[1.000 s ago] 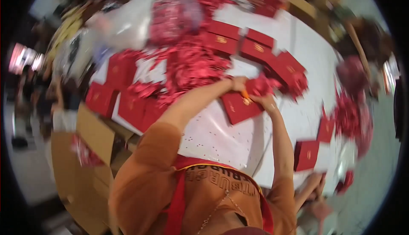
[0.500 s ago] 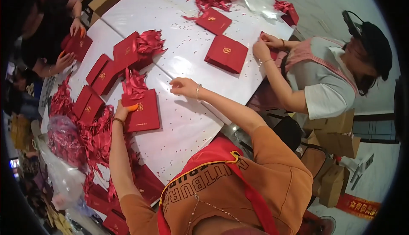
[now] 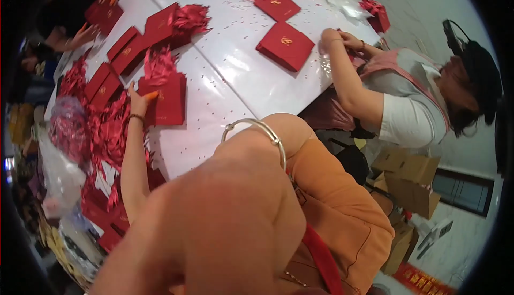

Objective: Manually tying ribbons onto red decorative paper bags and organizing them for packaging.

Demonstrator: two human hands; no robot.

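Observation:
My left hand (image 3: 138, 101), an orange cover on its thumb, grips the left edge of a stack of red gift bags (image 3: 170, 102) with gold print. The thumb lies on the front and the other fingers are mostly hidden. Red ribbons (image 3: 160, 65) spill from the stack's far end onto the white table (image 3: 214, 89). My right hand (image 3: 214, 209) is raised very close to the camera, large and blurred, a silver bangle at its wrist. Its fingers cannot be made out. It covers the lower middle of the view, including part of my left forearm.
More red bag stacks (image 3: 128, 50) with ribbons lie beyond my left hand, and another red stack (image 3: 285, 46) toward the right. A ribbon-filled plastic bag (image 3: 69, 129) sits left. Co-workers handle red pieces at far left and right. Cardboard boxes (image 3: 409, 177) stand on the floor, right.
My right hand has left the space over the table and come up close to the camera. My left hand still holds the red stack; the whole view has shifted a little.

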